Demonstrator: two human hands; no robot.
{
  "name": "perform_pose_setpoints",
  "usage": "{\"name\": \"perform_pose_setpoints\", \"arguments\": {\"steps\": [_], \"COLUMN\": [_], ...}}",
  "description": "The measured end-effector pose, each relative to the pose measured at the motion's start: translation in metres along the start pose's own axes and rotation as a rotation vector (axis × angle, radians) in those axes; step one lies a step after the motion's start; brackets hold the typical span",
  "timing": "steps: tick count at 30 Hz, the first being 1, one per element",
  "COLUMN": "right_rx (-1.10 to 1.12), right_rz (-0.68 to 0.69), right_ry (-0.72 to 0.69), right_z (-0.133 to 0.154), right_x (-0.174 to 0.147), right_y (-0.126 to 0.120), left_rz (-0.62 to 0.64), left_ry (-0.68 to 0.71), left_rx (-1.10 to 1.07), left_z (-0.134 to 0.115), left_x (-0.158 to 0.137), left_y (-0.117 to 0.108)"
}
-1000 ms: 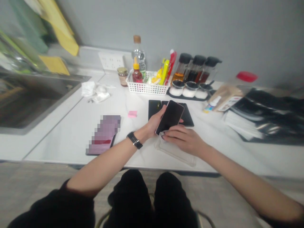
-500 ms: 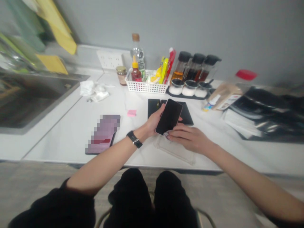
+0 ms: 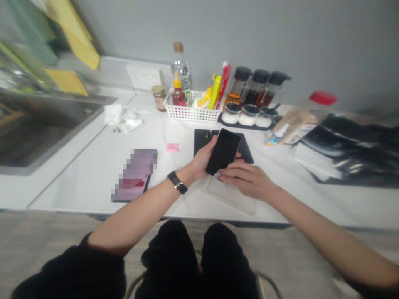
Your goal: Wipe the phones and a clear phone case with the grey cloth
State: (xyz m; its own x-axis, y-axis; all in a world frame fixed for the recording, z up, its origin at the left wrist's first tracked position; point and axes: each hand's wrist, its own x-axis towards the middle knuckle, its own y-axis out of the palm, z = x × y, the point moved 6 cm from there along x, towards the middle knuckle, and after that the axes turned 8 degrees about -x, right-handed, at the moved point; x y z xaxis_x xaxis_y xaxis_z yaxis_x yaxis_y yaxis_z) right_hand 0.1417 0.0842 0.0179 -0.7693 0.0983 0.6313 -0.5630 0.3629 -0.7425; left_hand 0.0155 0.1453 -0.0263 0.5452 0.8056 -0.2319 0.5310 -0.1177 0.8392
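Note:
My left hand (image 3: 202, 160) is closed around a smartphone (image 3: 223, 151) with a dark screen, held tilted above the counter. In my right hand (image 3: 246, 178) a small whitish cloth (image 3: 219, 173) is pinched, pressed at the phone's lower edge. Under my right hand lies a clear phone case (image 3: 232, 199), partly hidden. Behind the phone, a black flat folder-like item (image 3: 202, 141) rests on the counter, mostly covered. To the left of my forearm is a phone with a pixelated purple screen (image 3: 137, 172).
A pink sticky note (image 3: 172, 147) and crumpled white tissues (image 3: 123, 118) lie to the left, near the sink (image 3: 40, 158). At the back stand a white basket (image 3: 193, 114) and seasoning jars (image 3: 249, 115). A red-capped container (image 3: 311, 118) and black plastic (image 3: 358, 145) occupy the right.
The phone has shifted very slightly in my left hand's grip, and the cloth with my right hand stays at its lower edge. Otherwise the scene looks the same.

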Motion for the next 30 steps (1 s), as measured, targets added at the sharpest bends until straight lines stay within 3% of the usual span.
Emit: {"name": "perform_pose_setpoints", "arguments": {"steps": [3,5,7,9,11,13,16,19,22,26,28,30], "right_rx": [-0.044,-0.08,-0.119,-0.104,-0.05,-0.002,-0.043,-0.114,-0.087,0.02,0.047,0.003], "right_rz": [-0.051,-0.104,-0.139,-0.119,-0.054,0.008,-0.011,-0.14,-0.125,-0.019,-0.012,-0.041], "right_ry": [0.135,0.186,0.216,0.234,0.173,0.109,0.18,0.272,0.277,0.111,0.107,0.192], "right_z": [-0.047,-0.063,-0.055,-0.029,0.0,0.01,-0.026,-0.063,-0.047,0.006,-0.002,-0.035], "right_x": [-0.002,0.006,0.017,0.023,0.021,0.011,-0.001,0.002,0.012,0.01,0.0,-0.007], "right_y": [-0.007,-0.005,0.001,0.01,0.016,0.013,-0.001,-0.01,0.004,0.015,0.006,-0.006], "left_rz": [-0.014,-0.004,-0.032,-0.062,-0.043,-0.014,-0.006,0.007,-0.057,-0.064,-0.047,-0.028], "left_ry": [-0.052,-0.099,-0.078,-0.007,0.019,0.014,-0.018,-0.105,-0.053,0.004,0.016,0.01], "left_rx": [0.0,0.003,-0.001,-0.005,0.006,0.023,0.023,0.027,0.04,0.067,0.055,0.04], "left_z": [0.007,0.011,0.01,0.003,-0.002,-0.003,0.0,0.009,0.006,-0.002,-0.003,-0.002], "left_x": [0.001,0.0,-0.001,-0.002,-0.003,-0.002,0.0,0.001,0.0,-0.001,-0.001,0.0], "left_y": [0.001,0.002,0.0,-0.003,-0.004,-0.003,-0.001,0.002,-0.002,-0.005,-0.004,-0.002]}}
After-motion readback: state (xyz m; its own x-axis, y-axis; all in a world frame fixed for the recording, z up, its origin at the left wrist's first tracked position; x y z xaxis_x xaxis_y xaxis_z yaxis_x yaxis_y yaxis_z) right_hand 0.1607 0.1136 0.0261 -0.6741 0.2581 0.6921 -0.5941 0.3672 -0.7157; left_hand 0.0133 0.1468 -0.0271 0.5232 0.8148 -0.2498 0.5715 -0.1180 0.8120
